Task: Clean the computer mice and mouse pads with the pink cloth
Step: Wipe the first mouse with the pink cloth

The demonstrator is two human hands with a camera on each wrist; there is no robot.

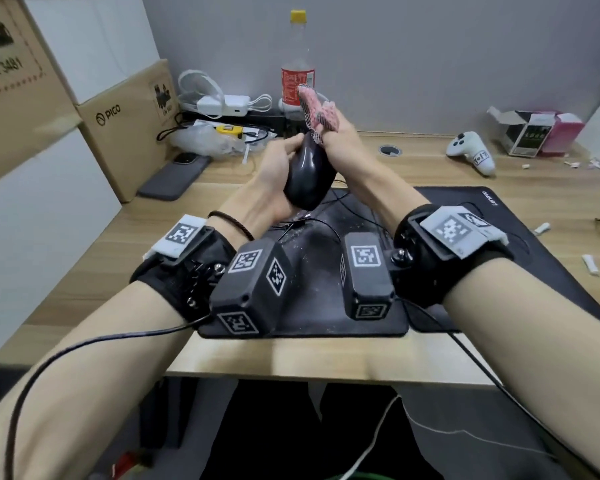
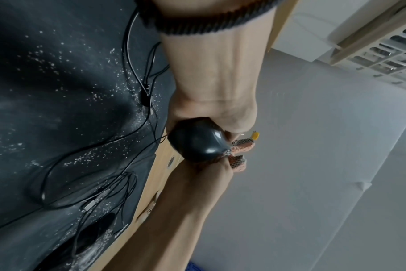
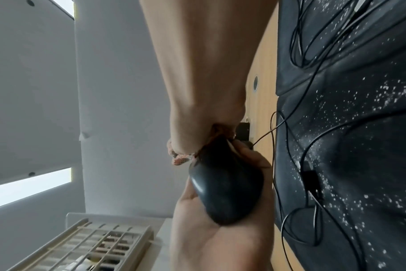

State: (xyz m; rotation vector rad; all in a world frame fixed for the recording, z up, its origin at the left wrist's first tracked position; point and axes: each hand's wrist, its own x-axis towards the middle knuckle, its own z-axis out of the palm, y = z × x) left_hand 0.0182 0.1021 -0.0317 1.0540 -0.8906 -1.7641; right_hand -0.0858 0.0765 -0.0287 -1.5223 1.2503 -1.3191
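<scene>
Your left hand gripped black mouse, raised above mouse pad so cloth could reach all sides. Your right hand clutched pink cloth, pressed at mouse's front end. Pad lay speckled white on bench, apparently unwiped.

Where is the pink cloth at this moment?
In the head view, the pink cloth is in the right hand, pressed on the top end of the black mouse held up by the left hand.
</scene>
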